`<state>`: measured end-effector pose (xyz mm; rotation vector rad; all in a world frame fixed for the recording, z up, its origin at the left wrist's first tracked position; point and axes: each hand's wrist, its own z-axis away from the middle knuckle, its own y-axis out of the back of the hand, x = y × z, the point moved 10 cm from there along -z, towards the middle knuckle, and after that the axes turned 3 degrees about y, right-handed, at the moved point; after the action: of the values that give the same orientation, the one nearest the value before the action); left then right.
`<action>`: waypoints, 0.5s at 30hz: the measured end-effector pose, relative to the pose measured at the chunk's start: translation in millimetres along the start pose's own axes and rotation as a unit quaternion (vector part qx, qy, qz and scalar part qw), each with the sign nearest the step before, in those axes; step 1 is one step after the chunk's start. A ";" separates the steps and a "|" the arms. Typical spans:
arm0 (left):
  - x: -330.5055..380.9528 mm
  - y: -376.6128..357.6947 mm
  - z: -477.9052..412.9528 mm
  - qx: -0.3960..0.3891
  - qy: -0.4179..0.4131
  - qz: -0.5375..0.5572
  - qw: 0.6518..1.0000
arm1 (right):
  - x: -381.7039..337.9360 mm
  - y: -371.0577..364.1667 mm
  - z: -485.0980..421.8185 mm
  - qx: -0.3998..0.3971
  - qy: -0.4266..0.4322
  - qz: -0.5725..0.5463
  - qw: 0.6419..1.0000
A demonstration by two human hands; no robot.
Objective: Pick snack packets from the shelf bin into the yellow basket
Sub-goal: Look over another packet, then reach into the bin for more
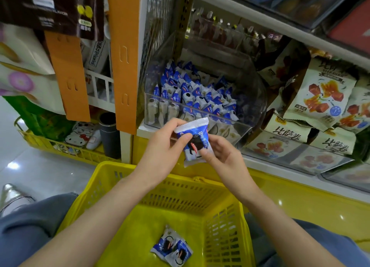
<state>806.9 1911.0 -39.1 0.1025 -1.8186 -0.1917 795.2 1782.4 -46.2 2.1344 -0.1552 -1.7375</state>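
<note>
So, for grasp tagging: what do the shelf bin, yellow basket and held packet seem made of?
Shelf bin: clear glossy plastic, likely acrylic; contents show through. Yellow basket: rigid moulded plastic, slotted walls. Packet: thin glossy film, crimped end, probably plastic.

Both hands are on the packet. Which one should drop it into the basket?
Right hand, probably: it pinches the lower end of the packet, the end nearer the yellow basket below. The left hand grips the top edge, closer to the shelf bin.
</note>
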 end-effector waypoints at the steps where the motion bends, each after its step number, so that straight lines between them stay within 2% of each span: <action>1: 7.4 -0.2 -1.6 0.002 -0.030 -0.054 0.998 | -1.2 2.9 1.4 0.006 0.002 -0.004 1.000; 6: 39.4 19.0 -25.1 0.052 -0.140 -0.277 0.949 | -23.6 30.0 -0.6 0.073 0.038 0.034 0.996; 10: 50.1 19.4 -42.8 0.047 -0.211 -0.441 0.871 | -58.2 59.0 -32.8 0.137 0.090 0.109 0.980; 15: 38.2 15.0 -56.4 0.003 -0.204 -0.477 0.855 | -69.1 88.2 -116.8 0.227 0.069 0.276 0.931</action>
<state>852.2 1914.9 13.8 1.0484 -2.0402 -0.9679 905.2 1749.4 67.8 2.2007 -1.0983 -1.2936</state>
